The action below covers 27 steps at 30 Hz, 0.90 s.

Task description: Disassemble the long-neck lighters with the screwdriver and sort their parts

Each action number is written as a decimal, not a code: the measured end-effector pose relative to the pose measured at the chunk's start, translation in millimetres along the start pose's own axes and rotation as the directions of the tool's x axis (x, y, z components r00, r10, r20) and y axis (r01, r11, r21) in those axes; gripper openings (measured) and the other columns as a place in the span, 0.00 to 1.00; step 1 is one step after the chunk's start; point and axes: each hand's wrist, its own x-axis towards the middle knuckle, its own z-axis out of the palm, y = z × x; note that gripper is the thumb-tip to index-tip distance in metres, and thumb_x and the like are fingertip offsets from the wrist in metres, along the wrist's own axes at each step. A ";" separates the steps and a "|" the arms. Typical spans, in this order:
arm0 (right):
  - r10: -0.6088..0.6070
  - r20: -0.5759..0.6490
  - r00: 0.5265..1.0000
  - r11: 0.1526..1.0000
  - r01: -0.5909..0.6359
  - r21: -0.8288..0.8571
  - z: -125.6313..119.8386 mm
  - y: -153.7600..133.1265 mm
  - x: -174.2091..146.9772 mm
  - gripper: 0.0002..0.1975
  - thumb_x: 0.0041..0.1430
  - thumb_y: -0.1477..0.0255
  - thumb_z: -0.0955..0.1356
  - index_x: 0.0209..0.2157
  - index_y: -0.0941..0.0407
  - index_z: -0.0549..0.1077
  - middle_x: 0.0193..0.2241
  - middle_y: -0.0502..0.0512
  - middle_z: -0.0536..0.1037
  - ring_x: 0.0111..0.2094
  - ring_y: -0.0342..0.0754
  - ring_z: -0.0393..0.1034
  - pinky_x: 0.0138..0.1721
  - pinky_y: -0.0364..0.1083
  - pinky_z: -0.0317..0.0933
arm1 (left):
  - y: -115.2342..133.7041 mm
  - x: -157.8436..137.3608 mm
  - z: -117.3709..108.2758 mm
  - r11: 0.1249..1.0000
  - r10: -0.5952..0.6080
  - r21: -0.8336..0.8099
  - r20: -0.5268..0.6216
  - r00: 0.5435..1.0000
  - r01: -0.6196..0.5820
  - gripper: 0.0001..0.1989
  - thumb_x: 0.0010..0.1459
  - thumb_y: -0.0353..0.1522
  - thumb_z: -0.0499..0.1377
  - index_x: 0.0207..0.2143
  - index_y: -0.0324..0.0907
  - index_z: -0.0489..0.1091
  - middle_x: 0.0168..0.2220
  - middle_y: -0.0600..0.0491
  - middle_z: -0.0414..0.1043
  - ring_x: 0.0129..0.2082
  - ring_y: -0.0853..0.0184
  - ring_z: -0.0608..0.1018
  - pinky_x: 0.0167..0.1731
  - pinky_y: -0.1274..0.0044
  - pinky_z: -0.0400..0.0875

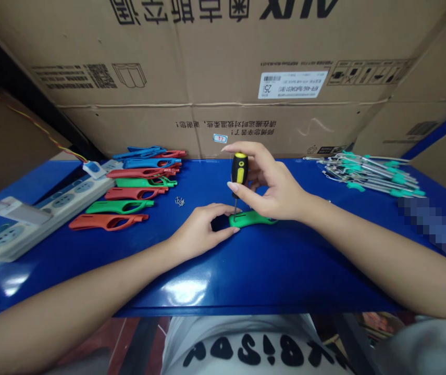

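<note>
My right hand (268,182) grips a short black and yellow screwdriver (240,169) held upright, its shaft pointing down. The tip meets the left end of a green lighter casing (252,219) lying on the blue table. My left hand (203,229) pinches that same end between thumb and fingers. Part of the casing is hidden under my right hand. A small pile of screws (180,201) lies to the left, beyond my left hand.
Red, green and blue lighter casings (129,192) lie in a column at the left, beside a white power strip (59,208). Metal rods with teal parts (371,172) are heaped at the right. A large cardboard box (223,67) stands behind the blue table (277,276).
</note>
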 end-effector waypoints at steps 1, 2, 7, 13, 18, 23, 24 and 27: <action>-0.001 0.000 1.000 1.000 0.001 0.001 0.0 0.3 -0.1 0.29 0.63 0.69 0.69 0.63 0.49 0.58 0.51 0.56 0.73 0.29 0.41 0.70 0.26 0.41 0.68 | -0.2 0.0 0.0 1.000 0.004 0.000 -0.002 1.000 -0.004 0.13 0.59 0.32 0.66 0.46 0.43 0.76 0.47 0.50 0.81 0.48 0.60 0.82 0.53 0.68 0.75; -0.004 -0.003 1.000 1.000 0.004 0.003 0.0 0.7 -0.1 0.29 0.63 0.69 0.69 0.63 0.49 0.58 0.51 0.57 0.73 0.29 0.41 0.70 0.26 0.41 0.68 | -0.3 -0.1 0.0 1.000 0.007 0.000 -0.004 1.000 -0.007 0.13 0.58 0.32 0.66 0.46 0.42 0.76 0.47 0.50 0.81 0.48 0.60 0.82 0.53 0.68 0.75; -0.014 -0.009 1.000 1.000 0.014 -0.005 0.0 2.6 -0.3 0.29 0.63 0.70 0.69 0.62 0.51 0.58 0.53 0.57 0.72 0.29 0.40 0.70 0.26 0.40 0.67 | -0.2 0.1 -0.4 1.000 0.009 0.003 -0.004 1.000 -0.009 0.13 0.58 0.31 0.66 0.46 0.42 0.76 0.47 0.50 0.81 0.48 0.60 0.82 0.53 0.69 0.75; -0.025 0.000 1.000 1.000 0.025 -0.012 1.3 3.3 -0.4 0.28 0.64 0.69 0.68 0.62 0.51 0.58 0.51 0.56 0.74 0.29 0.39 0.70 0.26 0.39 0.66 | 0.1 0.1 -0.4 1.000 0.010 0.006 0.003 1.000 -0.010 0.12 0.59 0.31 0.66 0.46 0.42 0.75 0.47 0.50 0.81 0.48 0.60 0.82 0.53 0.69 0.75; -0.041 0.003 0.999 0.999 0.041 -0.020 1.9 3.4 -0.4 0.28 0.64 0.70 0.68 0.63 0.52 0.58 0.52 0.57 0.74 0.28 0.37 0.69 0.26 0.37 0.65 | 0.4 0.4 -0.4 1.000 0.022 0.009 0.007 1.000 -0.022 0.12 0.59 0.30 0.66 0.46 0.41 0.75 0.47 0.50 0.81 0.47 0.61 0.82 0.52 0.70 0.74; -0.067 0.015 0.998 0.995 0.068 -0.068 0.6 2.8 -0.5 0.27 0.65 0.70 0.68 0.63 0.52 0.60 0.59 0.58 0.68 0.31 0.37 0.70 0.28 0.37 0.66 | 0.8 0.4 -0.7 1.000 0.021 0.013 0.008 1.000 -0.021 0.10 0.59 0.29 0.66 0.43 0.41 0.74 0.45 0.51 0.81 0.46 0.62 0.82 0.50 0.71 0.74; -0.066 0.018 0.998 0.995 0.068 -0.075 0.2 2.8 -0.4 0.26 0.65 0.69 0.68 0.63 0.52 0.60 0.60 0.58 0.68 0.31 0.37 0.70 0.28 0.38 0.66 | 0.9 0.2 -0.7 1.000 0.018 0.011 0.005 1.000 -0.018 0.09 0.58 0.29 0.66 0.42 0.41 0.74 0.43 0.52 0.81 0.45 0.63 0.82 0.50 0.71 0.74; -0.064 0.044 0.997 0.991 0.069 -0.113 -1.9 2.8 0.5 0.26 0.66 0.67 0.67 0.63 0.52 0.59 0.61 0.58 0.67 0.31 0.38 0.71 0.30 0.40 0.68 | 1.2 -0.3 -0.7 1.000 0.005 0.006 0.000 1.000 -0.005 0.08 0.58 0.29 0.67 0.40 0.41 0.72 0.41 0.53 0.80 0.43 0.64 0.82 0.48 0.72 0.74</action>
